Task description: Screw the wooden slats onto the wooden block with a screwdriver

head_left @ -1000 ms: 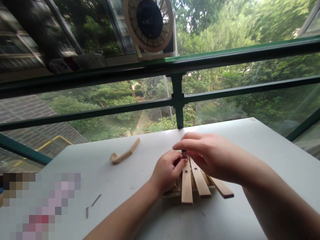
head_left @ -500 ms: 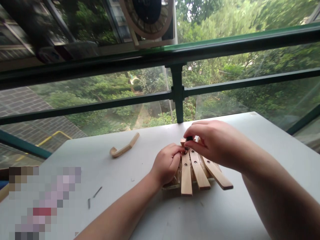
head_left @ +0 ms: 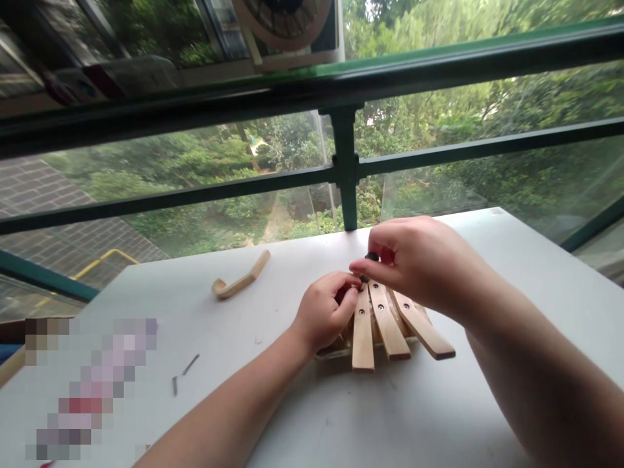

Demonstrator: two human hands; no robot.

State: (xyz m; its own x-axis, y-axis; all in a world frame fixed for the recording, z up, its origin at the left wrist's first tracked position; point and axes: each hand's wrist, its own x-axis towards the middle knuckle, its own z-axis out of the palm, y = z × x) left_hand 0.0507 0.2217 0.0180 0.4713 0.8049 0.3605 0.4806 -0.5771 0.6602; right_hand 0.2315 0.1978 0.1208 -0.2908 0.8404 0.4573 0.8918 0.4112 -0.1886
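My right hand (head_left: 409,257) is closed around the black handle of a short screwdriver (head_left: 372,257), held upright with its lower end over the far part of the left wooden slat (head_left: 363,335). My left hand (head_left: 326,309) is curled at that slat's far left side. Its index finger and thumb bend toward the screwdriver's lower end, and whatever lies between them is hidden. Beside it, a middle slat (head_left: 390,325) and a right slat (head_left: 424,328) fan out, with dark screws in them. Under the slats is a brownish, partly see-through base (head_left: 336,350), largely covered by my hands.
A curved, hook-shaped wooden piece (head_left: 244,281) lies on the white table (head_left: 292,416) to the left. Closer in are two small dark metal bits (head_left: 190,365). A blurred-out pinkish item (head_left: 104,383) is at the near left. Beyond the table's far edge runs a green railing (head_left: 345,169).
The view has tipped slightly, so the table sits a little higher. My right fingers have shifted on the screwdriver handle. My left thumb and index finger have opened a small gap.
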